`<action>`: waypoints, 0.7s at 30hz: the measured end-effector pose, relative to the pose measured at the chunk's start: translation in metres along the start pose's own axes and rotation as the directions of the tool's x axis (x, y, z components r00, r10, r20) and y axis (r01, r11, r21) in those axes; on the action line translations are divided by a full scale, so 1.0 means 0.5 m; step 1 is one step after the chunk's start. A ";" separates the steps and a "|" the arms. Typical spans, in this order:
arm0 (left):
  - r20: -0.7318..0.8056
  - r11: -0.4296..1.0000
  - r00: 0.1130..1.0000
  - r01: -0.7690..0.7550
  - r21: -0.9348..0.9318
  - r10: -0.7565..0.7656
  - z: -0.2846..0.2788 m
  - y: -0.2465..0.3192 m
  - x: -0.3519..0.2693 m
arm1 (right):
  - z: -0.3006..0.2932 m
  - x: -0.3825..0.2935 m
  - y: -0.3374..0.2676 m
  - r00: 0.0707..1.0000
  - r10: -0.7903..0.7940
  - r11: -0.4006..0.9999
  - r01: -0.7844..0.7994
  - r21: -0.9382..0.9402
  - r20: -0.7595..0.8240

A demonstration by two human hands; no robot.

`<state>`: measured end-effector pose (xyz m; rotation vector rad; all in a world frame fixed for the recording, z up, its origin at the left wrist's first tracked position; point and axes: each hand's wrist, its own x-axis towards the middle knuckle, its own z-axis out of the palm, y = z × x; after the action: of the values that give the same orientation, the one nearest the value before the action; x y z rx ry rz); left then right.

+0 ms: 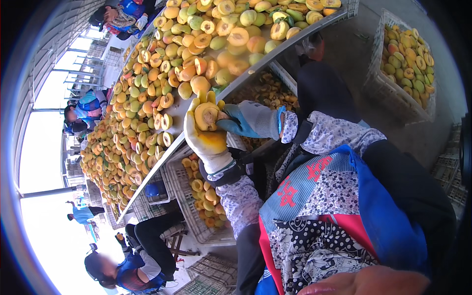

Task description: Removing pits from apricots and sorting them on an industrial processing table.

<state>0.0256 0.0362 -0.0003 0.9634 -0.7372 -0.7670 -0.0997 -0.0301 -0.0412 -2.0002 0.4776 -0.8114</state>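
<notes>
My left hand [208, 138], in a white glove with a yellow-coated palm, cradles a halved yellow stone fruit [206, 116], probably a peach, cut face up. From the right, my right hand [245, 118], in a grey glove with blue-coated fingers, reaches the fruit's edge. Between its thumb and fingers is a small brownish piece [222, 115]; whether it is a pit or a tool is unclear. Both hands are above the near edge of a metal-rimmed table [236, 85] heaped with whole and halved fruit [147, 107].
Below the table edge stand a crate of brown pits and scraps [271, 88] and a plastic crate of fruit halves [177, 180]. Another full crate [376, 79] is at the right. A seated co-worker [129, 265] is at lower left; others sit across the table. Crates [210, 271] lie on the floor.
</notes>
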 end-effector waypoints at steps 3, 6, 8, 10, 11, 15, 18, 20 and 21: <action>0.006 0.988 0.998 0.068 -0.136 -0.068 -0.015 -0.003 -0.001 | 0.006 -0.001 -0.001 1.000 -0.008 1.000 0.008 0.014 0.019; -0.042 0.998 0.997 0.065 0.008 -0.065 -0.002 0.007 -0.010 | 0.007 -0.005 -0.002 0.998 0.000 1.000 0.001 -0.022 0.068; -0.033 0.990 0.998 0.055 0.127 -0.051 -0.008 0.006 -0.009 | 0.003 -0.010 -0.001 0.995 0.000 0.999 0.004 -0.048 0.100; -0.069 0.987 0.995 0.075 0.144 -0.066 -0.015 0.009 -0.012 | 0.015 -0.015 0.002 0.993 -0.009 1.000 0.011 -0.020 0.114; -0.087 0.985 0.994 0.085 0.152 -0.072 -0.018 0.010 -0.014 | 0.022 -0.018 0.004 0.993 -0.013 1.000 0.014 -0.006 0.121; -0.061 0.947 0.998 0.033 0.318 -0.015 0.003 0.024 -0.032 | 0.041 -0.026 0.015 0.981 0.046 0.997 -0.057 0.056 0.187; -0.133 0.943 0.991 0.045 0.329 -0.001 0.017 0.023 -0.038 | 0.067 -0.036 0.024 0.983 0.047 0.968 -0.090 0.236 0.180; -0.165 0.939 0.983 -0.025 0.343 0.086 0.031 0.014 -0.045 | 0.090 -0.040 0.033 0.966 0.084 0.905 -0.176 0.388 0.243; -0.187 0.936 0.975 -0.049 0.349 0.121 0.034 0.011 -0.049 | 0.088 -0.037 0.029 0.950 0.109 0.908 -0.215 0.360 0.293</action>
<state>0.0001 0.0513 0.0064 1.2966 -0.7379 -0.4590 -0.0821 -0.0001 -0.0773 -1.6404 0.2945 -0.4764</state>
